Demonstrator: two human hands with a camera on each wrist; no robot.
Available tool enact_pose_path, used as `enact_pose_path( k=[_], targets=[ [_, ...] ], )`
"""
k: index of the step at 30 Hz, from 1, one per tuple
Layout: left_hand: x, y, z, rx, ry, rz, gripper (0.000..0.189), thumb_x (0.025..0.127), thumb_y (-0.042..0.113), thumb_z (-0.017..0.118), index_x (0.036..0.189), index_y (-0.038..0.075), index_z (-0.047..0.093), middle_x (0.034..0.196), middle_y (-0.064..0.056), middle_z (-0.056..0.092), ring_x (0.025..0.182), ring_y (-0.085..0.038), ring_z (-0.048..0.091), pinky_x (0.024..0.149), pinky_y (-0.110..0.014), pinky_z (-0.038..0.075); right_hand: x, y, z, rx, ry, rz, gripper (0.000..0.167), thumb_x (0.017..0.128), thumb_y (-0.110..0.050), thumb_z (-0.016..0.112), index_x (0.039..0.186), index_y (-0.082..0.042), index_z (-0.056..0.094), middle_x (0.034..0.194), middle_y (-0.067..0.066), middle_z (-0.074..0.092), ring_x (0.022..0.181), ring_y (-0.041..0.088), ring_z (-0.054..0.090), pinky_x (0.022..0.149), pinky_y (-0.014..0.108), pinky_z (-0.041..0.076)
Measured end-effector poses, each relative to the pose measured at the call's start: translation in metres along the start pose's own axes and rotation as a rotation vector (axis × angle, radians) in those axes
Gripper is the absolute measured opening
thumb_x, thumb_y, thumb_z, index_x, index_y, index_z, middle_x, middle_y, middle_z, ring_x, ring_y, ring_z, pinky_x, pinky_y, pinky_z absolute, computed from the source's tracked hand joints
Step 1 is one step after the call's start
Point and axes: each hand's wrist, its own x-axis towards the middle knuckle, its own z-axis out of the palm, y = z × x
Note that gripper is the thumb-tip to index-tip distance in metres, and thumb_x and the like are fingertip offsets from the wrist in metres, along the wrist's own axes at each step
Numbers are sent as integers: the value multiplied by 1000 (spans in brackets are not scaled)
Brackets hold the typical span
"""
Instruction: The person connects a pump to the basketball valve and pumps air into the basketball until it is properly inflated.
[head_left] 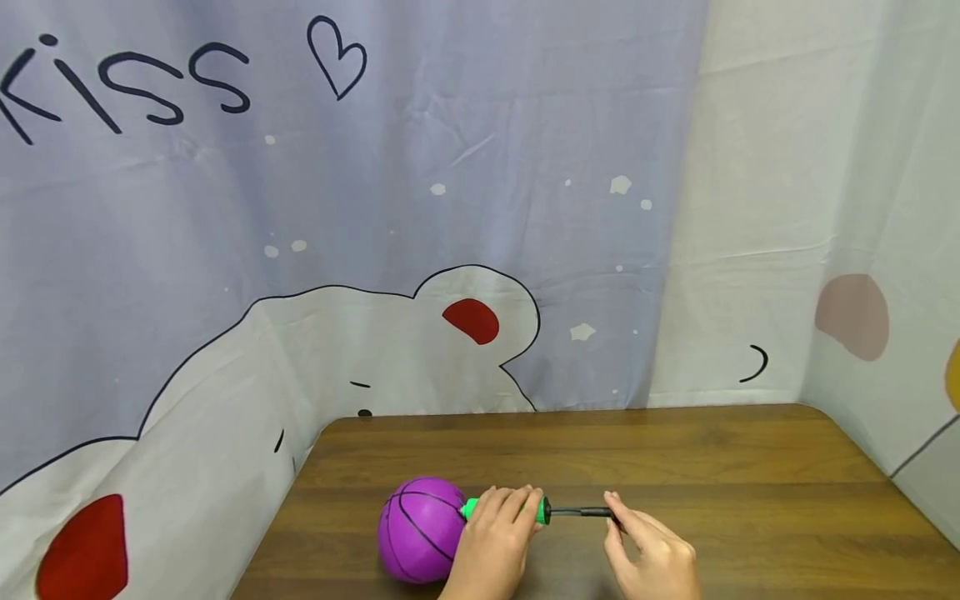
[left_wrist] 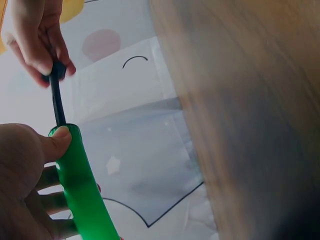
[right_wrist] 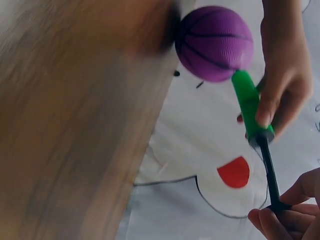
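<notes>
A purple ball (head_left: pixel 418 533) with black lines rests on the wooden table at the left. Against its right side is the tip of a green hand pump (left_wrist: pixel 82 185), lying roughly level. My left hand (head_left: pixel 497 533) grips the green barrel, thumb near its collar in the left wrist view. The black rod is drawn out to the right of the barrel. Its dark handle (right_wrist: pixel 278 206) is held by the fingers of my right hand (head_left: pixel 651 552). In the right wrist view the pump's green end meets the purple ball (right_wrist: pixel 216 44).
The wooden table (head_left: pixel 787 500) extends to the right and behind the hands. A printed curtain (head_left: pixel 525 167) with cartoon shapes hangs along the table's back edge and both sides.
</notes>
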Motion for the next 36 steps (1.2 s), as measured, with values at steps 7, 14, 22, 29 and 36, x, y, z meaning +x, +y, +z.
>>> enact_pose_path(
  k=[7,14,22,29,36],
  targets=[
    [1,9,3,19,-40,20,39,81,28,81,115,12,74,110,-1,74,95,-15,68,90,-35,60,-5,-13,12,35,-53,-5,39,60,6,77,98,1,78,86,9,77,62,15,72,54,11,54],
    [2,12,0,-20,-139,-8,48,79,33,86,121,15,71,110,3,73,97,-11,67,89,-28,59,-5,-10,14,56,-32,25,43,55,11,78,96,0,79,84,9,77,58,10,71,55,10,54],
    [1,6,-5,-60,-144,-13,55,75,21,89,125,16,68,112,4,72,99,-9,67,85,-24,58,-1,0,7,30,-17,10,39,59,3,76,96,-5,81,85,5,78,61,6,71,55,12,54],
    [-2,-4,-8,-69,-118,-53,46,78,11,84,121,17,68,111,5,71,99,-11,68,93,-36,59,7,12,-10,-55,16,37,36,61,0,72,95,-7,82,79,3,77,58,8,70,50,17,53],
    [-4,-9,-7,-70,-69,-42,42,81,11,79,121,15,67,110,5,70,98,-12,67,93,-36,59,16,15,-26,-107,-20,103,35,64,3,76,97,-7,82,76,1,76,59,10,69,49,16,50]
  ],
)
